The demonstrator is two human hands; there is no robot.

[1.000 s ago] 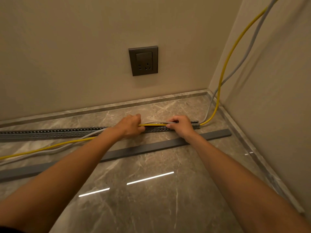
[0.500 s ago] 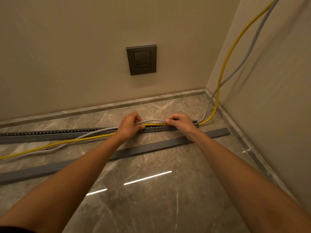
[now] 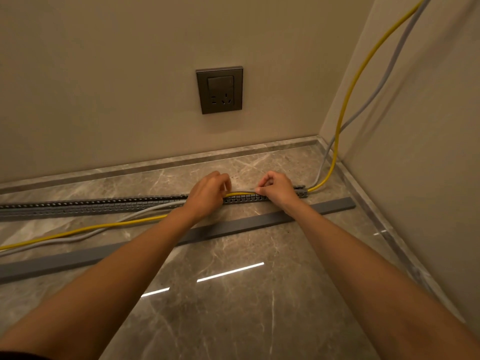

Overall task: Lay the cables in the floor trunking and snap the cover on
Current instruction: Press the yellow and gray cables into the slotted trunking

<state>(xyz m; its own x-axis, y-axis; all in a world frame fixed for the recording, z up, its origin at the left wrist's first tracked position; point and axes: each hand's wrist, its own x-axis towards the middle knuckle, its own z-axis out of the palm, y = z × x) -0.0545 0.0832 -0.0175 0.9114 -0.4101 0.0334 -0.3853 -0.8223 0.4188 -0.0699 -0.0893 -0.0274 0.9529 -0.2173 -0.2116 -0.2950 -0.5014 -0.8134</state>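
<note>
Both hands have a closed grip on the cables: the left hand (image 3: 207, 193) wraps its curled fingers round the yellow cable (image 3: 91, 228) and the grey cable (image 3: 85, 236) where they leave the channel, and the right hand (image 3: 276, 189) pinches the same pair between thumb and fingertips nearer the corner of the floor (image 3: 233, 320). The short stretch between the hands bows slightly upward over the trunking (image 3: 104, 205), not yet seated. Holding at two close points probably lets the person keep that length straight and press it down into the slot without it springing out.

Right of the right hand the cables already sit in the trunking's end, then curve up the side wall out of the top right. Left of the left hand they run loose across the floor, in front of the trunking, towards the left edge.

Slotted grey plastic forms the trunking, its side walls cut into a comb of narrow fingers, and it lies parallel to the back wall's skirting. Its cover (image 3: 259, 224), a flat, smooth grey strip, lies just in front of it on the floor, unfitted. Both cables are round, smooth-jacketed and flexible. Polished, veined stone makes up the floor, glossy enough to mirror ceiling lights. A dark metallic socket plate (image 3: 220, 90) sits on the back wall above.
</note>
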